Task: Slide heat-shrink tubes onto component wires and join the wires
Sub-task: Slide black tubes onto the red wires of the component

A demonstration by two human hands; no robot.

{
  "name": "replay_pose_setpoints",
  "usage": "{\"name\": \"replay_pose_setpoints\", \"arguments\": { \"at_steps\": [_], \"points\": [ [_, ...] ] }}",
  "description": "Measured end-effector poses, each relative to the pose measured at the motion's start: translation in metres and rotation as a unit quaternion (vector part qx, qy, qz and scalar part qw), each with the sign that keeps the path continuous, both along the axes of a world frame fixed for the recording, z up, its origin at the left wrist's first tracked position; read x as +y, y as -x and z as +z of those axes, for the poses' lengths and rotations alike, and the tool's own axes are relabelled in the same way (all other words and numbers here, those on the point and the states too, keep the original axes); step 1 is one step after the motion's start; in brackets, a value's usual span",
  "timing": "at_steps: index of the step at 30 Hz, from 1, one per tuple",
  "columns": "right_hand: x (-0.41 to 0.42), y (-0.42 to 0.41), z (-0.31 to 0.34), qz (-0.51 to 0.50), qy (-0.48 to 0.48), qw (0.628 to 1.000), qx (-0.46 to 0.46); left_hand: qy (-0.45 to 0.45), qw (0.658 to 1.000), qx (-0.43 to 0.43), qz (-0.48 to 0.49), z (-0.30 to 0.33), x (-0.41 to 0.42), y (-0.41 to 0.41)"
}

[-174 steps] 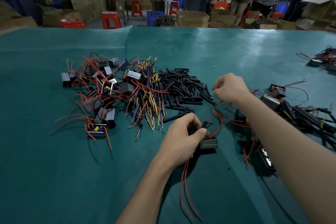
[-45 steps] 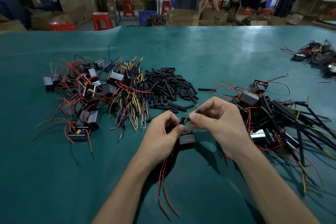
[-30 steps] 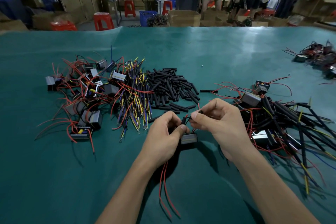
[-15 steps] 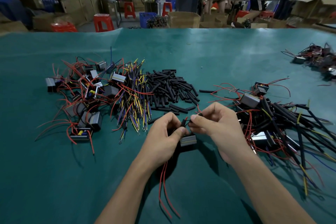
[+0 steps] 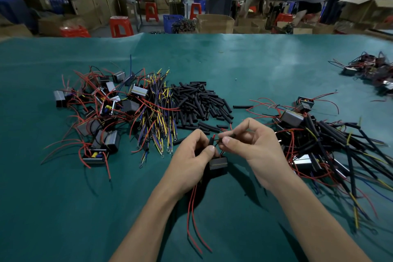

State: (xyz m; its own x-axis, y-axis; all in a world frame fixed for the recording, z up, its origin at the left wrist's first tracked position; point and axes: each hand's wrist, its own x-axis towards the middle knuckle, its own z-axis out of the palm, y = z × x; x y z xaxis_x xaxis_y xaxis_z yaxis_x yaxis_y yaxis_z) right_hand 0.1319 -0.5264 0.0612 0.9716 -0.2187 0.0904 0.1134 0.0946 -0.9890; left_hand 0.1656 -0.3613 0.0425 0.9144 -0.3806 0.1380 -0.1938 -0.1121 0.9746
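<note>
Dangling component point(image 5: 218, 162) beneath left hand point(image 5: 192, 158)

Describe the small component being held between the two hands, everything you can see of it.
The component is a small dark rectangular block with a lighter grey band across its facing side, plastic by its look. It hangs just above the green table cover. Thin red wires trail from it toward the camera; others rise into the fingers. The left hand grips it from the left, while the right hand pinches a black tube above it.
</note>
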Motion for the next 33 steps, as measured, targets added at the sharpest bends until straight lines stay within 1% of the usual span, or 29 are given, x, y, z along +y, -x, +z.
{"name": "replay_pose_setpoints", "arguments": {
  "at_steps": [4,10,15,20,25,27,30,33],
  "points": [
    [-0.0004,0.0008,0.0005,0.0,-0.038,0.999,0.013,-0.009,1.0,-0.007,0.021,-0.0029,-0.0032,-0.0004],
    [0.0012,0.0002,0.0,0.003,-0.023,1.0,0.005,-0.002,0.999,-0.002,0.032,-0.0051,-0.003,-0.002],
    [0.0015,0.0013,-0.0001,-0.001,-0.064,0.998,0.027,0.022,0.999,0.016,0.031,-0.0034,-0.0026,-0.0006],
    [0.0031,-0.0007,-0.0019,-0.036,-0.014,0.998,0.051,0.03,0.999,0.014,0.039,-0.0021,-0.0021,-0.0001],
    [0.0055,-0.0007,-0.0026,-0.047,-0.041,0.996,0.063,0.035,0.999,0.013,0.037,-0.0005,-0.0018,0.0003],
    [0.0055,0.0,-0.0021,-0.037,-0.02,0.998,0.045,0.037,0.998,0.015,0.042,-0.0004,-0.0015,0.0004],
    [0.0025,0.0013,0.0009,0.0,0.058,0.998,0.01,0.043,0.998,0.018,0.05,0.0001,-0.0015,0.0007],
    [-0.0019,0.002,0.0029,0.018,0.096,0.995,0.012,0.043,0.997,0.027,0.058,0.0016,-0.0024,0.0016]
  ]
}}
